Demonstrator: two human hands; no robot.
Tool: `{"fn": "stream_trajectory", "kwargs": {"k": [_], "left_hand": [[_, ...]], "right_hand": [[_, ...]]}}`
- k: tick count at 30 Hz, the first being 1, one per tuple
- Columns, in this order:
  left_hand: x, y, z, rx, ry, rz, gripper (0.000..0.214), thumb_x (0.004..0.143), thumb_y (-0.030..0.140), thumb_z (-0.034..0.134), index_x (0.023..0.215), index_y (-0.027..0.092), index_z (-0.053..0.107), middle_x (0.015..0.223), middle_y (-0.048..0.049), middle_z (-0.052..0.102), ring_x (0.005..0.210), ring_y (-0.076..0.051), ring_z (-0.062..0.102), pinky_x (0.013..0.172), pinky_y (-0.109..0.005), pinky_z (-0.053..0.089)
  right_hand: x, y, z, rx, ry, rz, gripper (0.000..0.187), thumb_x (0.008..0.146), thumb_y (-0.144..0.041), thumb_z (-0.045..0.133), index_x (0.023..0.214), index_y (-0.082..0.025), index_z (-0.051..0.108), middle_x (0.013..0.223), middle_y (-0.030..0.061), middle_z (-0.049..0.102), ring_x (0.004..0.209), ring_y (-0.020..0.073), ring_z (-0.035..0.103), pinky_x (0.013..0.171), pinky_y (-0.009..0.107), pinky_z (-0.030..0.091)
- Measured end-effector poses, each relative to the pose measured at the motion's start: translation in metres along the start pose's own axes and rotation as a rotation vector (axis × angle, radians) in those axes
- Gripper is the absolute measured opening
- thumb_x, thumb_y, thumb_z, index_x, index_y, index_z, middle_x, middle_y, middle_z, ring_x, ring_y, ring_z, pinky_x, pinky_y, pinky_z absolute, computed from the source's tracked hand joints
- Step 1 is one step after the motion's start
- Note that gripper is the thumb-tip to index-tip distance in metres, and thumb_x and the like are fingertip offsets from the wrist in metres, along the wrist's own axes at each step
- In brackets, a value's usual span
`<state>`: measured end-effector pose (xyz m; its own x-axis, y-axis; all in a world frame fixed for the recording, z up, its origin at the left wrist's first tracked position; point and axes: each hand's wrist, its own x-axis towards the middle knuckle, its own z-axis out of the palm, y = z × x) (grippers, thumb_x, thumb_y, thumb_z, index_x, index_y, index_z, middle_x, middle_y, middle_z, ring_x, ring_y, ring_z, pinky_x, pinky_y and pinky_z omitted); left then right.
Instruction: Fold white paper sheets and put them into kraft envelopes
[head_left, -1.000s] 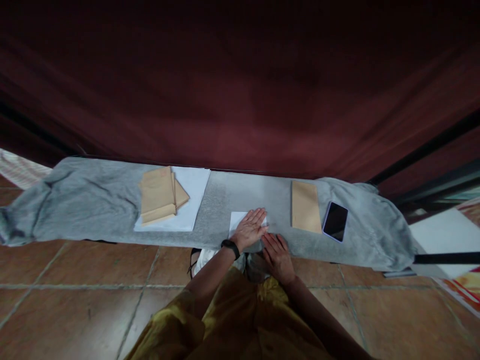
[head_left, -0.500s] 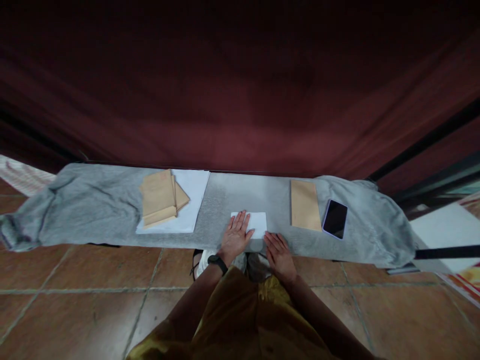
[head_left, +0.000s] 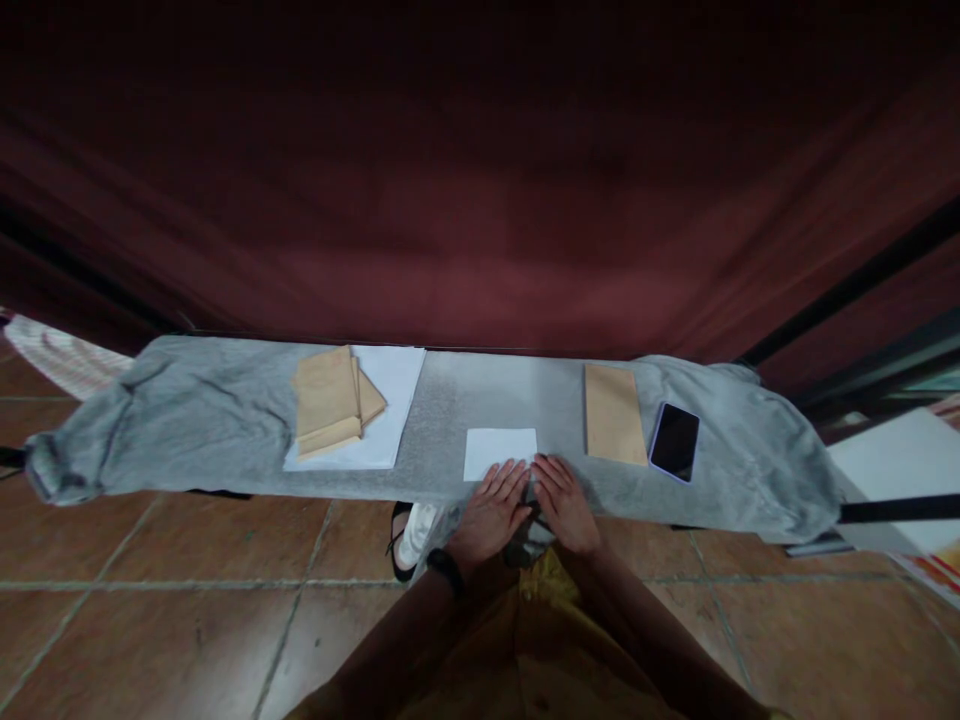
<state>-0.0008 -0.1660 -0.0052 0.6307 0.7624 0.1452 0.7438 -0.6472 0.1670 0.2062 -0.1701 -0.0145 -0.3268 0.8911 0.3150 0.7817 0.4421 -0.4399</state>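
Paper (head_left: 500, 452), white and folded, lies flat on the grey cloth (head_left: 225, 420), left of a brown envelope (head_left: 613, 427). Left hand (head_left: 491, 510) has slid back off it, leaving the sheet uncovered; both it and right hand (head_left: 566, 505) rest open-palmed at its near edge, grasping nothing.

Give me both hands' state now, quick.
Left hand: open, flat, fingertips on the near edge of the paper, holding nothing.
Right hand: open, flat on the cloth by the paper's corner, holding nothing.
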Motion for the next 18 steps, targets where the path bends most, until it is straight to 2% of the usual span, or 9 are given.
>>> {"fn": "stream_trajectory", "kwargs": {"k": [4, 9, 12, 15, 16, 18], "left_hand": [[-0.002, -0.004, 0.009, -0.002, -0.009, 0.005, 0.056, 0.106, 0.045, 0.04, 0.151, 0.013, 0.045, 0.162, -0.014, 0.043, 0.154, -0.025, 0.033, 0.127, -0.047, 0.028], [-0.016, -0.006, 0.018, -0.013, -0.013, -0.017, 0.053, 0.104, 0.043, 0.044, 0.143, 0.008, 0.054, 0.149, -0.0201, 0.057, 0.146, -0.028, 0.046, 0.12, -0.047, 0.039], [-0.034, 0.002, 0.017, -0.027, -0.045, 0.001, 0.048, 0.103, 0.036, 0.046, 0.145, 0.014, 0.053, 0.149, -0.0168, 0.058, 0.143, -0.028, 0.05, 0.117, -0.044, 0.043], [-0.052, 0.014, 0.012, -0.066, -0.126, -0.025, 0.045, 0.099, 0.025, 0.049, 0.143, 0.024, 0.057, 0.152, -0.0105, 0.057, 0.141, -0.025, 0.052, 0.113, -0.042, 0.047], [-0.057, 0.018, 0.009, -0.102, -0.173, -0.051, 0.043, 0.098, 0.022, 0.05, 0.139, 0.028, 0.061, 0.147, -0.0083, 0.061, 0.136, -0.024, 0.057, 0.108, -0.04, 0.05], [-0.064, 0.023, 0.003, -0.189, -0.241, -0.092, 0.036, 0.095, 0.02, 0.052, 0.124, 0.032, 0.07, 0.125, -0.006, 0.074, 0.114, -0.023, 0.069, 0.096, -0.036, 0.055]], "right_hand": [[0.022, -0.006, 0.001, -0.04, -0.106, -0.099, 0.046, 0.109, -0.029, 0.034, 0.15, -0.019, 0.053, 0.154, 0.0091, 0.054, 0.147, 0.0215, 0.046, 0.123, 0.05, 0.039], [0.051, -0.017, 0.008, -0.076, -0.216, -0.206, 0.044, 0.11, -0.029, 0.035, 0.148, -0.02, 0.055, 0.157, 0.0075, 0.051, 0.147, 0.0193, 0.045, 0.125, 0.045, 0.036], [0.064, -0.021, 0.017, -0.098, -0.225, -0.189, 0.044, 0.11, -0.031, 0.036, 0.148, -0.021, 0.056, 0.159, 0.0066, 0.049, 0.147, 0.0196, 0.045, 0.126, 0.044, 0.033], [0.072, -0.024, 0.029, -0.125, -0.208, -0.123, 0.044, 0.109, -0.034, 0.04, 0.149, -0.024, 0.054, 0.161, 0.0061, 0.045, 0.148, 0.0208, 0.044, 0.126, 0.045, 0.033], [0.074, -0.025, 0.033, -0.14, -0.204, -0.1, 0.045, 0.108, -0.034, 0.041, 0.151, -0.024, 0.052, 0.161, 0.0061, 0.044, 0.149, 0.0215, 0.043, 0.126, 0.046, 0.032], [0.077, -0.028, 0.04, -0.171, -0.197, -0.055, 0.047, 0.108, -0.036, 0.043, 0.153, -0.024, 0.049, 0.163, 0.0064, 0.04, 0.15, 0.023, 0.04, 0.127, 0.047, 0.028]]}}
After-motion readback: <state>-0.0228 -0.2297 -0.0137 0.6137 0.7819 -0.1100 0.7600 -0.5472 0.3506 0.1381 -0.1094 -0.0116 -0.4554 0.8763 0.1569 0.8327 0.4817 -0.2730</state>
